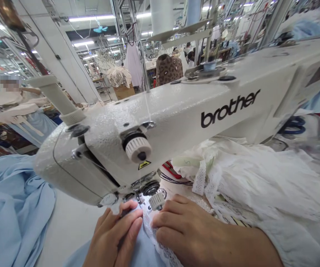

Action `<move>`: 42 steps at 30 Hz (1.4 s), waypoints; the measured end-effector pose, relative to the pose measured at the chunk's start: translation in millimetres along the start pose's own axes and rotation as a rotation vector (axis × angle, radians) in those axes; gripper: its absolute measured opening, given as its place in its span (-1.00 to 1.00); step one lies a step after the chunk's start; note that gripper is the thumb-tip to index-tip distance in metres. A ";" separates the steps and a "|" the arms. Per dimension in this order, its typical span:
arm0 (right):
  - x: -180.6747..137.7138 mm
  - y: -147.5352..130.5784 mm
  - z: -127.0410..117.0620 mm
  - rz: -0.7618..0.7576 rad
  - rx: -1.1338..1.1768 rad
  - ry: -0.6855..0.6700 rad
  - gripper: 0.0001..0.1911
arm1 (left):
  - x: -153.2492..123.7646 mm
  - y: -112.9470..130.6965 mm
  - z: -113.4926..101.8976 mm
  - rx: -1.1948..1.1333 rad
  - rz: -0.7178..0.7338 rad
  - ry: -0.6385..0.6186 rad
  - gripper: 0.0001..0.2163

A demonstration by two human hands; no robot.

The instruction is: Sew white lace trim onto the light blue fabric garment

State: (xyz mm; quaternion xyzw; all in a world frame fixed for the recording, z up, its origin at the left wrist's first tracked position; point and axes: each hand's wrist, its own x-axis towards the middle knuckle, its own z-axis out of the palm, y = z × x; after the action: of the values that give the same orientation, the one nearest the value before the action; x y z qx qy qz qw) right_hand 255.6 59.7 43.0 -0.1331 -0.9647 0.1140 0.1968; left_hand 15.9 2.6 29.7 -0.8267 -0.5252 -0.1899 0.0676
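Below the needle end of a white sewing machine (173, 115), my left hand (118, 233) has its fingers and thumb pressed together on light blue fabric (145, 246). Its fingertips are close to the presser foot (140, 198). On the other side of the needle area, my right hand (187, 226) has curled fingers gripping a strip of white lace trim (162, 250). The lace runs along the blue fabric's edge, from the foot towards me. My right fingertips are partly hidden, beside a white ridged knob (156, 201).
White lace-edged cloth (260, 174) is heaped on the right beneath the machine arm. More light blue fabric (12, 207) lies bunched on the left. A red tool (171, 170) rests behind the needle area. Thread cones (162, 16) stand above; a person (8, 87) is farther back.
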 end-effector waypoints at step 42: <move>0.5 0.8 -5.6 0.072 -0.047 -0.100 -0.87 | 7.4 -1.3 4.3 -0.320 -0.184 -0.028 -0.84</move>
State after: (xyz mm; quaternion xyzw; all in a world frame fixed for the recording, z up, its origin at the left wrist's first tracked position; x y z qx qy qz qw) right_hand 257.6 61.6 47.9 -0.1663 -0.9703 0.1047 0.1407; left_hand 18.6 10.7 28.4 -0.7781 -0.5625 -0.2648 -0.0897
